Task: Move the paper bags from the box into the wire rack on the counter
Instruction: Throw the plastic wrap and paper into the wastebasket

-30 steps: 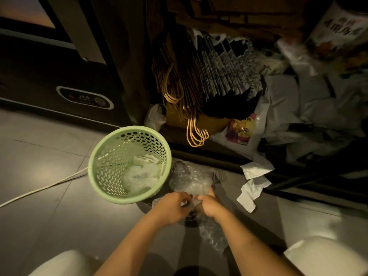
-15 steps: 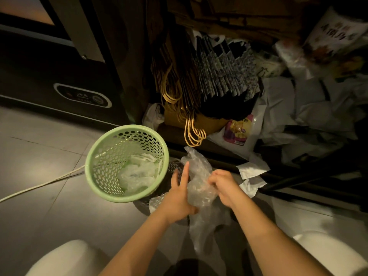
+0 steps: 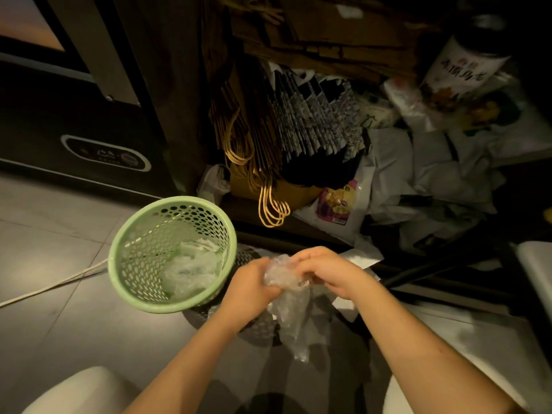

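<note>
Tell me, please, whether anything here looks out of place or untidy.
Yes. Crumpled white paper lies heaped right of the paper bags, a snack packet lies at the ledge, and paper scraps lie below it. The green basket appears tilted. The left hand and right hand grip bubble wrap.

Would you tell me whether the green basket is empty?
Not empty: the green basket holds crumpled clear plastic and a white scrap at its bottom.
</note>
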`<action>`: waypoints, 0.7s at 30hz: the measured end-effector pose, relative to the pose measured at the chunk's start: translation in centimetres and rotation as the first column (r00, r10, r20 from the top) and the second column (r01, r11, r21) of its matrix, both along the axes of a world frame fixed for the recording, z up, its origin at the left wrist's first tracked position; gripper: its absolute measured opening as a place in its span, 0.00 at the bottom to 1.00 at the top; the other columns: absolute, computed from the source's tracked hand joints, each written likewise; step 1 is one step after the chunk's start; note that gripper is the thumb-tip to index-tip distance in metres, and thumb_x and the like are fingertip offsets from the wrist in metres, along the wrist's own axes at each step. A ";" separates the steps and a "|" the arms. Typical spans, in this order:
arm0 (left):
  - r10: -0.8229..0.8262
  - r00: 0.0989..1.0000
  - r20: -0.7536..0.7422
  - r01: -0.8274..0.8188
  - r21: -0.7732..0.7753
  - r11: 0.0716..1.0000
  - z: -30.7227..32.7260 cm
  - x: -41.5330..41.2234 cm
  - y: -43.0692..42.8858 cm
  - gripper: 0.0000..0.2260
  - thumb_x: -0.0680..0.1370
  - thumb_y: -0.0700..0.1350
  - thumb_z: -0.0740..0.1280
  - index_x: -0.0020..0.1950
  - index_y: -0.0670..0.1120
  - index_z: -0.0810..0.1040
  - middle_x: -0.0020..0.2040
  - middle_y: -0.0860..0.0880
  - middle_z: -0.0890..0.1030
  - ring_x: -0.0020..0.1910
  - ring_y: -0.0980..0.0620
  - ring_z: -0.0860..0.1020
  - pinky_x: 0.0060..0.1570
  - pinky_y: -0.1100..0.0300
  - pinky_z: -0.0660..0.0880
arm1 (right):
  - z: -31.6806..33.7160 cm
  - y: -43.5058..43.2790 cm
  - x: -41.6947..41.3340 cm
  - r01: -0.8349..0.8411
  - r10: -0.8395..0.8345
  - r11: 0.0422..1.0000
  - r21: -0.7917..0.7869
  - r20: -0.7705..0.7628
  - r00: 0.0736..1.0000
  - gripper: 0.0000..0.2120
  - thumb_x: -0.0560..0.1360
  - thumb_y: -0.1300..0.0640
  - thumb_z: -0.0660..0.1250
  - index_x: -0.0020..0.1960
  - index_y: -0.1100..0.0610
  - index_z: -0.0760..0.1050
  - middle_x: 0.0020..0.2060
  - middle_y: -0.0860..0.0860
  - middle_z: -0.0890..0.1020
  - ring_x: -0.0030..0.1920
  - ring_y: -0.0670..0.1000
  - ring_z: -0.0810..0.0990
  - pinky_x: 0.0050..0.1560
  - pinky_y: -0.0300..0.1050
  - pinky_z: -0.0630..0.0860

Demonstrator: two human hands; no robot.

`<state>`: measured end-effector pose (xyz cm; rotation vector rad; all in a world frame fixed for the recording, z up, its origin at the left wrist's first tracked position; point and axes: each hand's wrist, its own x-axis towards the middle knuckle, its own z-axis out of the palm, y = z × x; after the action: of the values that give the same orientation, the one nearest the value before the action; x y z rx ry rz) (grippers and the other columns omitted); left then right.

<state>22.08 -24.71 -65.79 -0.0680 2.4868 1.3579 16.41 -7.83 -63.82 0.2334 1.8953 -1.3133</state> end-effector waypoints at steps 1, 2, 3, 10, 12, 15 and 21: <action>0.029 1.000 -0.011 -0.029 0.012 1.000 0.5 0.0 -0.3 0.10 0.70 0.40 0.71 0.49 0.50 0.77 0.43 0.52 0.81 0.43 0.53 0.80 0.44 0.55 0.76 | 0.3 0.3 -0.2 -0.016 0.016 1.000 0.012 -0.005 1.000 0.09 0.73 0.66 0.68 0.47 0.54 0.83 0.43 0.53 0.84 0.44 0.49 0.80 0.48 0.43 0.78; 0.060 0.998 -0.021 -0.059 0.018 0.998 1.2 -0.1 -0.7 0.12 0.71 0.39 0.70 0.50 0.51 0.76 0.42 0.52 0.81 0.41 0.53 0.80 0.39 0.61 0.76 | 0.4 0.8 -0.6 -0.031 0.031 0.999 0.034 -0.018 0.999 0.08 0.74 0.63 0.68 0.50 0.54 0.83 0.47 0.55 0.84 0.47 0.50 0.80 0.53 0.46 0.78; 0.101 0.995 -0.019 -0.101 0.028 0.995 1.8 -0.2 -1.1 0.15 0.72 0.38 0.70 0.55 0.50 0.75 0.43 0.52 0.81 0.39 0.53 0.80 0.35 0.67 0.74 | 0.6 1.1 -1.0 -0.041 0.044 0.997 0.071 -0.035 0.998 0.08 0.75 0.61 0.68 0.52 0.54 0.83 0.49 0.56 0.84 0.48 0.51 0.80 0.56 0.48 0.77; 0.329 0.942 -0.071 -0.329 0.011 0.944 4.2 -1.5 -5.2 0.14 0.76 0.38 0.68 0.59 0.49 0.75 0.42 0.54 0.80 0.40 0.52 0.80 0.38 0.57 0.75 | -0.4 3.2 -4.1 -0.207 0.278 0.872 0.443 -0.102 0.955 0.15 0.78 0.58 0.66 0.64 0.57 0.76 0.59 0.52 0.78 0.57 0.51 0.76 0.53 0.43 0.72; 0.391 0.915 -0.098 -0.398 -0.080 0.914 4.3 -1.7 -6.7 0.17 0.75 0.38 0.69 0.63 0.44 0.73 0.41 0.52 0.77 0.37 0.53 0.77 0.36 0.58 0.71 | -0.8 3.9 -4.6 -0.253 0.328 0.823 0.509 -0.061 0.943 0.17 0.78 0.57 0.66 0.66 0.57 0.75 0.63 0.52 0.76 0.60 0.52 0.75 0.56 0.44 0.72; 0.456 0.883 -0.114 -0.469 -0.163 0.868 4.4 -2.0 -8.6 0.19 0.75 0.41 0.69 0.66 0.43 0.71 0.45 0.47 0.77 0.41 0.46 0.77 0.39 0.52 0.72 | -1.6 5.8 -5.0 -0.235 0.305 0.802 0.549 -0.037 0.952 0.17 0.78 0.57 0.66 0.67 0.56 0.74 0.65 0.54 0.74 0.59 0.52 0.75 0.52 0.41 0.72; 0.514 0.845 -0.146 -0.534 -0.186 0.825 3.8 -2.9 -10.7 0.19 0.74 0.41 0.70 0.63 0.44 0.70 0.55 0.43 0.77 0.51 0.40 0.76 0.49 0.44 0.73 | -4.4 9.8 -4.6 -0.108 0.177 0.765 0.635 -0.046 0.983 0.23 0.76 0.58 0.66 0.71 0.52 0.70 0.70 0.57 0.63 0.63 0.59 0.73 0.59 0.47 0.73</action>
<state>19.16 -35.43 -61.94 -0.8188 2.8099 1.2743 11.82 1.93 -68.20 0.3546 2.3472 -0.5482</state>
